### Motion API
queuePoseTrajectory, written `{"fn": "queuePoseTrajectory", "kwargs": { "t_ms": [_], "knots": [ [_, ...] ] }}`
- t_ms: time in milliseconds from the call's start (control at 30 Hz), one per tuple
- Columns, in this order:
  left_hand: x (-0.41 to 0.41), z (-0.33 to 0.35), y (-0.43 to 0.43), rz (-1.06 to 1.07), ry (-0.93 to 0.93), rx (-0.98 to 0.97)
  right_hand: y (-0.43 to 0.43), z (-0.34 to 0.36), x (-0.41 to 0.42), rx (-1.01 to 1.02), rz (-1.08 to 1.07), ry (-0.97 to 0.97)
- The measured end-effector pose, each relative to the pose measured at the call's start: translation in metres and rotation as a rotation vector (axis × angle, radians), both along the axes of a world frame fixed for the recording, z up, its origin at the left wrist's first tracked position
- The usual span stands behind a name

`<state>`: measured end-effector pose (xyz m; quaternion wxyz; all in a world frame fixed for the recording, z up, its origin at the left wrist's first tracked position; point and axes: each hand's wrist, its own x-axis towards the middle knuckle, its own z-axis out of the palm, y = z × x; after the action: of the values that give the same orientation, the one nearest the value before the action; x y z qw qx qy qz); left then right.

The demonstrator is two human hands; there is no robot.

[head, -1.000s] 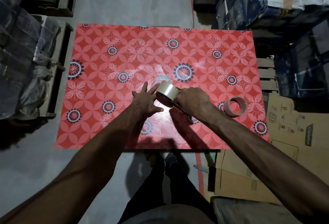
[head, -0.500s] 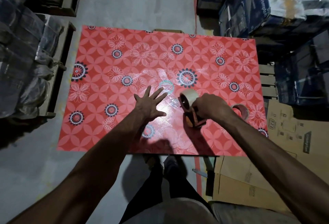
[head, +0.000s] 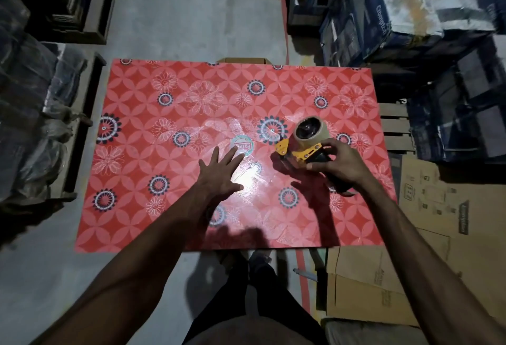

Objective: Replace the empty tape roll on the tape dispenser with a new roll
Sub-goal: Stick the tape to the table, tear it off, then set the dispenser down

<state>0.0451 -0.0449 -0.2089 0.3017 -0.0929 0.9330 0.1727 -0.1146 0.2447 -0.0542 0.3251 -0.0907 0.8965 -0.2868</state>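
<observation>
A yellow tape dispenser (head: 297,153) with a dark handle is gripped in my right hand (head: 335,162), just above the right half of the red flowered table (head: 153,207). A full roll of clear-brown tape (head: 309,132) sits on the dispenser's hub, facing up and away from me. My left hand (head: 219,173) lies flat on the table's middle with its fingers spread, holding nothing, a hand's width left of the dispenser. The empty cardboard core is hidden behind my right hand and wrist.
A round teal-rimmed label (head: 242,147) lies on the table just beyond my left fingertips. Cardboard boxes (head: 427,235) are stacked on the floor at the right. Dark wrapped bundles (head: 30,131) fill a rack on the left. Blue cartons (head: 397,16) stand at the back right.
My right hand has carried the dispenser with the roll rightward and turned it so the yellow side plate shows. My left hand let go of the roll and stays flat on the table.
</observation>
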Motion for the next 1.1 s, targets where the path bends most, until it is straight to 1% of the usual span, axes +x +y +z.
{"fn": "queuePoseTrajectory", "kwargs": {
  "t_ms": [100, 233, 333, 400, 500, 567, 600, 667, 700, 733, 800, 867, 933, 1000, 1100],
  "knots": [
    [-0.003, 0.005, 0.007, 0.051, -0.018, 0.023, -0.001, -0.035, 0.004, -0.092, -0.176, 0.009],
    [-0.004, 0.007, 0.011, 0.076, -0.011, -0.028, -0.012, -0.077, 0.015, -0.18, -0.332, 0.066],
    [-0.003, 0.004, 0.007, 0.026, 0.014, -0.114, -0.016, -0.102, 0.023, -0.142, -0.332, 0.163],
    [-0.002, 0.003, 0.004, -0.015, 0.008, -0.155, -0.016, -0.112, 0.029, -0.148, -0.325, 0.192],
    [-0.001, 0.002, 0.003, -0.045, 0.025, -0.194, -0.019, -0.108, 0.035, -0.175, -0.324, 0.234],
    [-0.001, 0.005, 0.005, -0.081, 0.021, -0.218, -0.02, -0.102, 0.038, -0.126, -0.323, 0.31],
    [-0.001, 0.006, 0.006, -0.104, 0.027, -0.237, -0.021, -0.1, 0.04, -0.08, -0.315, 0.385],
    [-0.001, 0.006, 0.006, -0.156, 0.055, -0.283, -0.028, -0.094, 0.05, -0.022, -0.227, 0.554],
    [0.0, 0.006, 0.005, -0.181, 0.078, -0.288, -0.035, -0.091, 0.059, -0.028, -0.139, 0.59],
    [0.001, 0.006, 0.006, -0.203, 0.112, -0.265, -0.044, -0.091, 0.07, -0.055, -0.027, 0.59],
    [0.003, 0.007, 0.009, -0.227, 0.193, -0.155, -0.066, -0.099, 0.093, -0.089, 0.205, 0.521],
    [0.001, 0.008, 0.014, -0.229, 0.215, -0.062, -0.089, -0.119, 0.108, -0.037, 0.394, 0.47],
    [-0.004, 0.005, 0.014, -0.273, 0.189, -0.053, -0.107, -0.138, 0.114, 0.039, 0.528, 0.457],
    [-0.008, -0.001, 0.005, -0.333, 0.166, -0.086, -0.119, -0.15, 0.114, 0.068, 0.591, 0.434],
    [-0.008, -0.011, -0.007, -0.36, 0.159, -0.078, -0.118, -0.166, 0.111, 0.061, 0.603, 0.422]
  ]
}}
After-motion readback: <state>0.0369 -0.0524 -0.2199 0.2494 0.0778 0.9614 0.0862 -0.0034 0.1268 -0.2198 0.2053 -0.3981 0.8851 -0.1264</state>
